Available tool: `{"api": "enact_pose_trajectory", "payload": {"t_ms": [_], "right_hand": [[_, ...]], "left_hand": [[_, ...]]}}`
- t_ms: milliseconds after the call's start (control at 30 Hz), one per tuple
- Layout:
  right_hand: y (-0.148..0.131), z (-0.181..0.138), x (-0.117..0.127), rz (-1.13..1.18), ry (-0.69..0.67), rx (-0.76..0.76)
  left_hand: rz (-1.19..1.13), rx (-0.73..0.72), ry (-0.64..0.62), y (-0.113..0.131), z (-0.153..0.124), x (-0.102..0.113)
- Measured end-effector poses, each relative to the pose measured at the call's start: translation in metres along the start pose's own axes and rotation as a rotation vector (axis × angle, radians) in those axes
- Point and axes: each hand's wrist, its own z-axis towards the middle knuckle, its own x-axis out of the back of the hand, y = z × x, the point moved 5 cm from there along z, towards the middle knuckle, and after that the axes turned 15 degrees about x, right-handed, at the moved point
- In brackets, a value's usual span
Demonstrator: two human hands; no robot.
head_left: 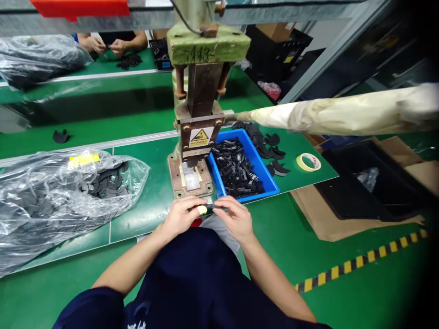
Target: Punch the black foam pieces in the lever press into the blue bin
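Between my two hands, just in front of the press, is a small slim black plastic part (211,206). My left hand (183,214) pinches its left end; a yellow wrap covers a fingertip there. My right hand (236,217) grips the other end with thumb and fingers. Behind them stands the hand press (202,132), its ram above a pale block (191,179) on the metal base. Right of the press, a blue tray (270,185) holds many similar black parts (236,167).
A clear plastic bag (51,196) of dark curved pieces lies left. More curved pieces (279,167) and a tape roll (308,162) sit right. The press's wrapped lever (329,109) extends rightward. Across the bench, another person's hands (106,45) hold something small. Cardboard (318,219) lies at right.
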Motion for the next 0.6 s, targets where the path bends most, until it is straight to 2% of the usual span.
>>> {"api": "enact_pose_trajectory", "payload": {"t_ms": [167, 433, 500, 600], "right_hand": [[0.003, -0.002, -0.003, 0.006, -0.007, -0.038], [0.017, -0.006, -0.017, 0.081, -0.014, -0.125], [0.018, -0.004, -0.019, 0.115, -0.022, -0.152], [0.017, 0.001, -0.013, 0.14, -0.021, -0.175]], "left_hand": [[-0.016, -0.011, 0.01, -0.003, -0.002, 0.001], [0.029, -0.221, 0.085, 0.004, -0.01, 0.01], [0.078, -0.223, 0.116, 0.004, -0.005, 0.018], [0.181, -0.157, 0.251, -0.004, 0.012, 0.039]]}}
